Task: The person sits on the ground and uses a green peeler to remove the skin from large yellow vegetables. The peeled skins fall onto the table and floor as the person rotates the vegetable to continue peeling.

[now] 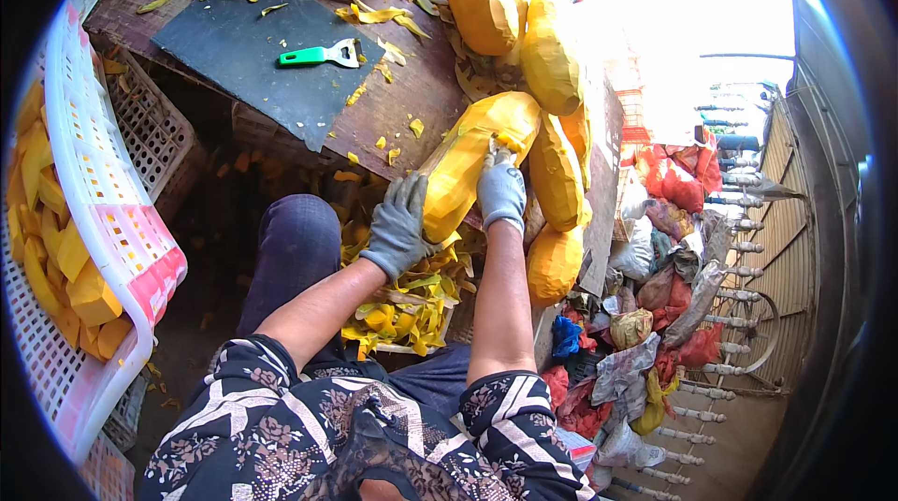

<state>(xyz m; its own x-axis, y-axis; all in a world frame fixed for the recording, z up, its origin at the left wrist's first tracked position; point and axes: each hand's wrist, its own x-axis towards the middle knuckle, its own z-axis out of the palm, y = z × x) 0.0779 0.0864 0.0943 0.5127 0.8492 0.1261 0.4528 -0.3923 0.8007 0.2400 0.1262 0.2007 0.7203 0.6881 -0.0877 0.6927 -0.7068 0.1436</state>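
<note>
A large peeled orange squash (471, 157) lies tilted across the table edge in front of me. My left hand (400, 227), in a grey work glove, grips its near end from the left side. On its right flank, my gloved right hand (502, 185) presses with the fingers bunched near the top; whether a small tool is hidden in them I cannot make out. A green-handled peeler (319, 55) with a metal head rests on a dark mat (245, 45), out of both hands' reach of contact.
Several more peeled squashes (552, 55) are heaped along the table's right side. Peel strips litter the wooden table (393, 104). Below the edge sits a container of peelings (400, 311). A white and pink plastic basket (112, 220) of squash chunks (91, 294) stands left; bagged refuse (673, 241) lies right.
</note>
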